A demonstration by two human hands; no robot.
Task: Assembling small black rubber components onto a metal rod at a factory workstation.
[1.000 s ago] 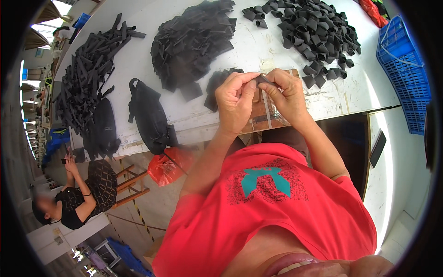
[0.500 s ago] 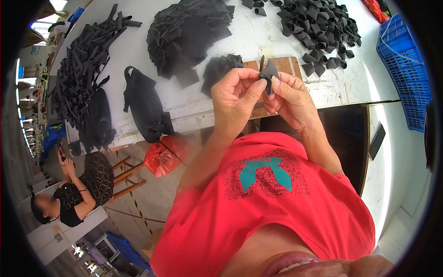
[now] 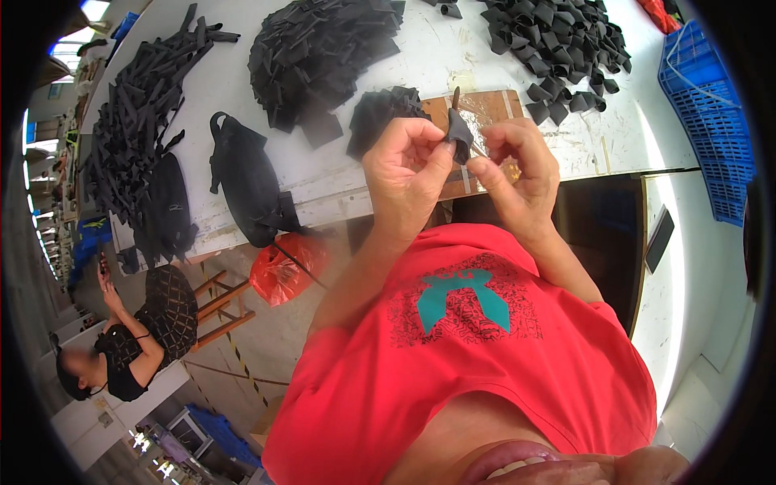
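My left hand [image 3: 408,174] pinches a small black fabric piece [image 3: 459,136] between thumb and fingertips, above the table's near edge. The piece is folded over into a short tube or loop. Just right of it, my right hand [image 3: 521,174] is held with bent fingers apart from the thumb, and nothing shows between them. Behind the piece, a thin dark pointed tip [image 3: 456,97] sticks up; its lower part is hidden. Beneath both hands is a brown wooden board [image 3: 501,109] with a shiny, clear covering. Beside my left hand lies a small pile of black fabric pieces [image 3: 384,113].
The white table [image 3: 453,48] carries a large heap of flat black pieces [image 3: 315,61], folded black loops [image 3: 558,48], black strips [image 3: 145,105] and a black pouch-like item [image 3: 246,178]. A blue crate [image 3: 703,121] stands right; a red plastic bag [image 3: 287,271] and a seated person [image 3: 137,335] are left.
My right hand has let go of the fabric piece and drawn off to the right. My left hand still grips the piece, which now shows as a curled tube.
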